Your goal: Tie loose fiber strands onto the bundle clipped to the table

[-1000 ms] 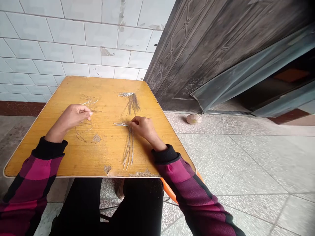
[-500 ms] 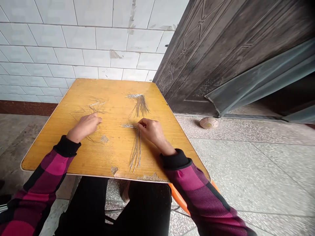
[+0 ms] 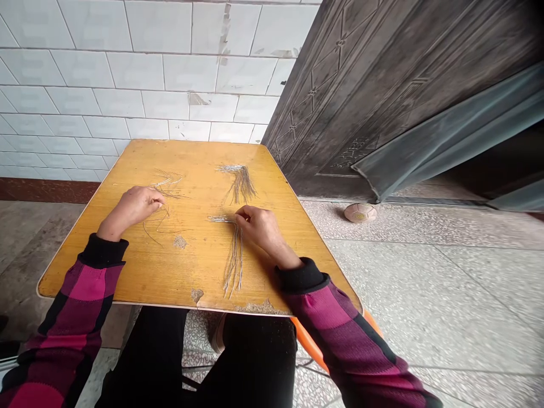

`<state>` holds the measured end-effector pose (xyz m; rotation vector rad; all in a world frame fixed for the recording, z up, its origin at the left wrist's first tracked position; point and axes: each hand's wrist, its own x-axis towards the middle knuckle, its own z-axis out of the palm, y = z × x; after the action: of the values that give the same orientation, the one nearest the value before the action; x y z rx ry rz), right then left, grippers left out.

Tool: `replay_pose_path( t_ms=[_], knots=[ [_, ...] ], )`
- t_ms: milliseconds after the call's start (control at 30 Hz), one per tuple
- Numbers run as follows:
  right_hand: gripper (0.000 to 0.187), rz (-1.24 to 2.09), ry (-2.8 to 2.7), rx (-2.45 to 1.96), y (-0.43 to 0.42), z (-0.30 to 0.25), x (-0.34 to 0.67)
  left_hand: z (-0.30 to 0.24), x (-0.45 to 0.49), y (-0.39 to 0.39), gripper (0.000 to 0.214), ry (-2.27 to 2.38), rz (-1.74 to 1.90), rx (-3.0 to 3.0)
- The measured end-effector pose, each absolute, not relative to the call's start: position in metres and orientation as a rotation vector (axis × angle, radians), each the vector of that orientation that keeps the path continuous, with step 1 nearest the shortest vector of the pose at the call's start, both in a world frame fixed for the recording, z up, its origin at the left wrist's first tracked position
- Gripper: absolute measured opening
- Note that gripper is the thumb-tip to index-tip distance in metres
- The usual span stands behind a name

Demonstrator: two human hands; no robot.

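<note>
A small yellow wooden table (image 3: 199,272) stands in front of me. My left hand (image 3: 134,207) rests on it with fingers pinched on a thin loose wire (image 3: 156,226) that curls beneath it. My right hand (image 3: 259,226) presses its closed fingertips on the top of a bundle of thin wires (image 3: 233,258) that runs toward the near edge. A second wire bundle (image 3: 240,181) lies farther back, and several loose wires (image 3: 168,181) lie just beyond my left hand.
A white tiled wall (image 3: 127,85) rises behind the table and a dark metal door (image 3: 382,85) stands to the right. A small ball (image 3: 360,212) lies on the speckled floor by the door. An orange seat edge (image 3: 310,345) shows under my right arm.
My left hand has shifted slightly back toward the loose wires, drawing the thin wire with it. My right hand has stayed on the bundle. The camera view swung a little.
</note>
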<state>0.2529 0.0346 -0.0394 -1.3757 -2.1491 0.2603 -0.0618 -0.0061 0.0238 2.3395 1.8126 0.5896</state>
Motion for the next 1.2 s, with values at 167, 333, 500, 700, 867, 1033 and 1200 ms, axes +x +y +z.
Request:
replay_pose_path(
  t_ms=[167, 333, 500, 700, 867, 1033, 1200],
  knots=[
    [0.018, 0.288, -2.134, -1.324, 0.034, -0.039, 0.253, 0.023, -0.051, -0.009, 0.010, 1.581, 0.922, 2.011],
    [0.020, 0.430, -2.087, -1.233, 0.035, -0.038, 0.253, 0.020, -0.022, -0.016, 0.006, 1.325, 1.179, 1.412],
    [0.027, 0.982, -1.969, -1.026, 0.030, -0.037, 0.251, 0.017, -0.006, -0.020, 0.005, 1.147, 1.221, 1.099],
    [0.038, 1.612, -1.671, -0.818, 0.016, -0.026, 0.245, 0.002, 0.007, -0.019, 0.007, 1.028, 1.166, 0.877],
    [0.033, 1.784, -1.425, -0.787, 0.015, -0.024, 0.242, -0.010, 0.014, -0.020, 0.006, 0.957, 1.139, 0.806],
    [0.027, 1.887, -1.256, -0.780, 0.016, -0.022, 0.242, -0.012, 0.015, -0.021, 0.007, 0.923, 1.123, 0.802],
    [0.023, 1.927, -1.202, -0.810, 0.017, -0.022, 0.243, -0.010, 0.016, -0.023, 0.008, 0.919, 1.089, 0.795]
  ],
)
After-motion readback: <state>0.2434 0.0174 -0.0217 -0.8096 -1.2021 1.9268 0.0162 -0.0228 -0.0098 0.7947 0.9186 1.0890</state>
